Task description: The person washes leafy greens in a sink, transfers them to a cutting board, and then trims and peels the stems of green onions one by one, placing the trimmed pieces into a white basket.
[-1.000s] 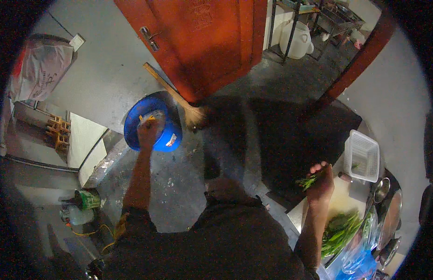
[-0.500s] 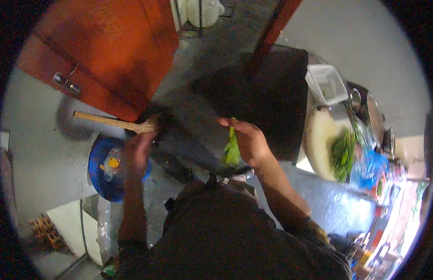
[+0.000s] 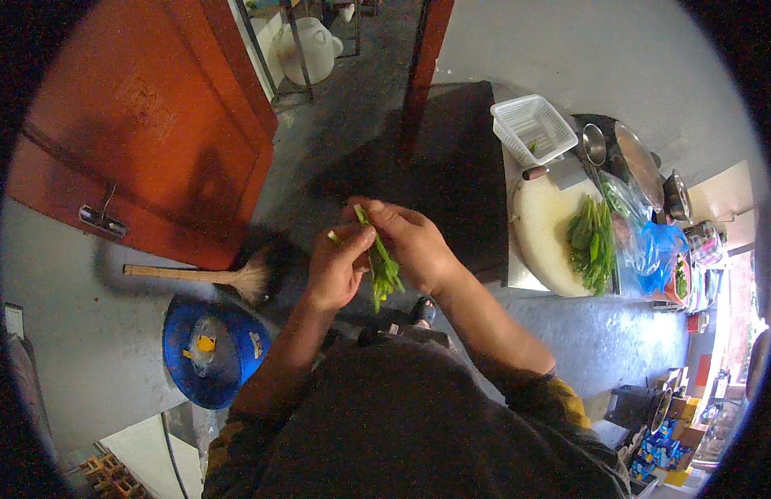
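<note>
In front of my body, both hands are together over a small bunch of leafy greens (image 3: 385,281). My right hand (image 3: 417,249) pinches the stems between thumb and fingers, and the leaves hang down beneath. My left hand (image 3: 337,270) is closed beside it, its fingertips at the bunch. From its grip sticks out a pale green stem end (image 3: 334,239); whether it belongs to the same bunch I cannot tell. Off to the right, more leafy greens (image 3: 592,245) lie on a thick round cutting board (image 3: 537,237).
Behind the board are a cleaver (image 3: 560,175) and a white plastic basket (image 3: 506,125). Metal bowls (image 3: 595,143) and a blue plastic bag (image 3: 664,254) lie farther right. At left are a blue bin (image 3: 176,366), a broom (image 3: 182,273) and an orange-red door (image 3: 153,125).
My left hand has come right and up from over the bin to meet my right hand at the greens. The view has shifted, and the bin and broom show more fully.
</note>
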Action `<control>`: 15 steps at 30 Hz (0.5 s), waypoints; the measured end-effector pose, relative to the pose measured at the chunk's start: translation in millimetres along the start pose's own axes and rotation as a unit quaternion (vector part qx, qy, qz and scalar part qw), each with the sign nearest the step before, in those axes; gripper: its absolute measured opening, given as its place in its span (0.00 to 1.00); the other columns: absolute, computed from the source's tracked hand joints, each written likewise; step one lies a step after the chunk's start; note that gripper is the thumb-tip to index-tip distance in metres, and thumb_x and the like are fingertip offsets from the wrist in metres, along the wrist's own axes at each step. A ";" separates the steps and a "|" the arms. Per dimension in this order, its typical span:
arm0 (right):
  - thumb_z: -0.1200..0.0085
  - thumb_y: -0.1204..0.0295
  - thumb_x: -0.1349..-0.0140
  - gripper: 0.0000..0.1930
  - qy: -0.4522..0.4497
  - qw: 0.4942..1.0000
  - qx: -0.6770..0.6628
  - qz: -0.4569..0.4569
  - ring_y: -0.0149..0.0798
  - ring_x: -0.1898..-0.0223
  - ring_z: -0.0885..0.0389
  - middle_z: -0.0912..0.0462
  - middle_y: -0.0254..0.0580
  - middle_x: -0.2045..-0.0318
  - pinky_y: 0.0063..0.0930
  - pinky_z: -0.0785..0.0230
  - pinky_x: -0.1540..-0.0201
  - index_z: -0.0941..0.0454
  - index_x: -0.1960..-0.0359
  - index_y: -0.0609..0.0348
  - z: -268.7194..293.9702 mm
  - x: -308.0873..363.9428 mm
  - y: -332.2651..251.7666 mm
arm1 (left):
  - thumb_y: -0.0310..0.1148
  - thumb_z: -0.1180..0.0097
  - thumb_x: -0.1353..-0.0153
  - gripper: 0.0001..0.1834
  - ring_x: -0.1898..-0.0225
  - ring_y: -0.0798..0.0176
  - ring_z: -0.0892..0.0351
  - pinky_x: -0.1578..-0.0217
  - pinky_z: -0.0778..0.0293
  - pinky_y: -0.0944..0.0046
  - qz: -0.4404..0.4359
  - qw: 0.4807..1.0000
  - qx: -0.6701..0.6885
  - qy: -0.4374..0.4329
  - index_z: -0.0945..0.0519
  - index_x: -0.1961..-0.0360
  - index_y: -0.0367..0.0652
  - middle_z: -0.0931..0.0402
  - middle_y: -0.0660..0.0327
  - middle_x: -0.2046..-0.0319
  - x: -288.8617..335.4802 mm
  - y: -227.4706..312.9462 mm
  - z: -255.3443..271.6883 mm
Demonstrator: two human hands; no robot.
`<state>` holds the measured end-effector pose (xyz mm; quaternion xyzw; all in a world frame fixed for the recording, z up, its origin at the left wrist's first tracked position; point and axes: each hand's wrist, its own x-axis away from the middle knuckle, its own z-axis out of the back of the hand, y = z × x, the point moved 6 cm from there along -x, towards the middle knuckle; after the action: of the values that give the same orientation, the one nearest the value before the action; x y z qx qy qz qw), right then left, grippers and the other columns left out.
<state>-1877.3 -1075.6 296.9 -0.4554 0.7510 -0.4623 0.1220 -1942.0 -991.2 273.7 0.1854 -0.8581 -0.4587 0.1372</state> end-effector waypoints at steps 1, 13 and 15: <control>0.51 0.70 0.33 0.17 0.051 0.996 0.012 0.075 0.33 0.55 0.24 0.21 0.42 0.55 0.26 0.31 0.50 0.30 0.45 0.64 12.2 4.3 -10.3 | 0.32 0.44 0.37 0.06 0.75 0.77 0.30 0.75 0.35 0.74 0.030 0.999 0.025 0.011 0.19 0.67 0.42 0.27 0.71 0.77 -4.1 -2.0 -2.9; 0.38 0.71 0.42 0.10 0.112 0.957 0.195 0.184 0.25 0.65 0.28 0.21 0.33 0.68 0.21 0.33 0.62 0.25 0.64 0.61 66.7 49.1 -17.7 | 0.38 0.42 0.38 0.13 0.79 0.79 0.39 0.77 0.45 0.75 0.048 0.991 0.018 0.124 0.16 0.62 0.37 0.35 0.74 0.82 -29.0 -29.5 -43.9; 0.42 0.70 0.39 0.08 0.101 0.977 0.151 0.108 0.24 0.67 0.29 0.21 0.32 0.69 0.20 0.34 0.64 0.24 0.64 0.61 74.8 46.5 -11.8 | 0.37 0.42 0.38 0.13 0.79 0.79 0.40 0.78 0.46 0.75 0.035 0.994 0.021 0.103 0.16 0.62 0.37 0.35 0.74 0.82 -29.5 -32.4 -50.0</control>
<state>-1851.2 -1158.1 276.9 -0.2990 0.7258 -0.5979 0.1622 -1889.1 -1031.5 271.7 0.2044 -0.8549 -0.4135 0.2372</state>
